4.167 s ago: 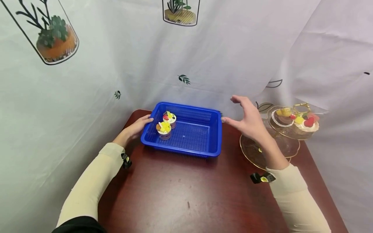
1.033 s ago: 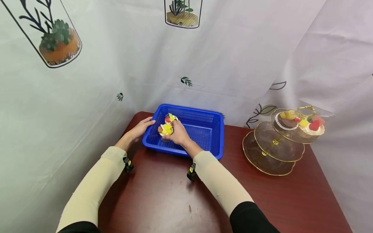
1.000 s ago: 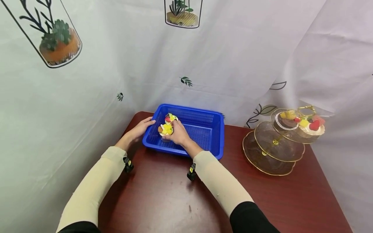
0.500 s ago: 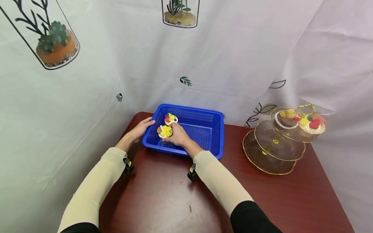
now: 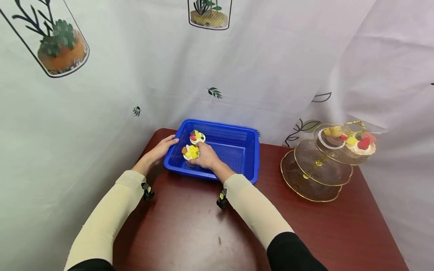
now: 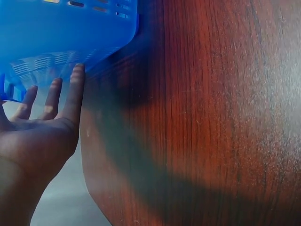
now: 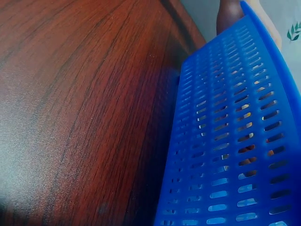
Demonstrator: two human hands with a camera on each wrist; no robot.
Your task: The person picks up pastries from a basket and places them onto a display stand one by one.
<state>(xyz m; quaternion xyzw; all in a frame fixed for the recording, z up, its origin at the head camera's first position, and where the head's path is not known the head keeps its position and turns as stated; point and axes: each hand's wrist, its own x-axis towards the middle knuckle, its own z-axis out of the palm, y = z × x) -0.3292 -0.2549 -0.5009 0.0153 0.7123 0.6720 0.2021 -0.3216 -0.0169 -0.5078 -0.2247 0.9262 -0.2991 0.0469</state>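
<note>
We pinch a cupcake (image 5: 191,152) in our right hand (image 5: 206,156), another cupcake (image 5: 197,138) just beyond. Our left hand (image 5: 158,149), fingers apart, touches the basket (image 5: 225,134).

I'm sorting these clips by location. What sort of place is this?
Probably a staged indoor recording corner, though the wider room is out of view: a white, plant-printed fabric backdrop hangs behind and beside a reddish-brown wood-grain table, and small black wrist-worn devices are visible.

No readable text, label, brand, number or sign on anything in any of the views.
</note>
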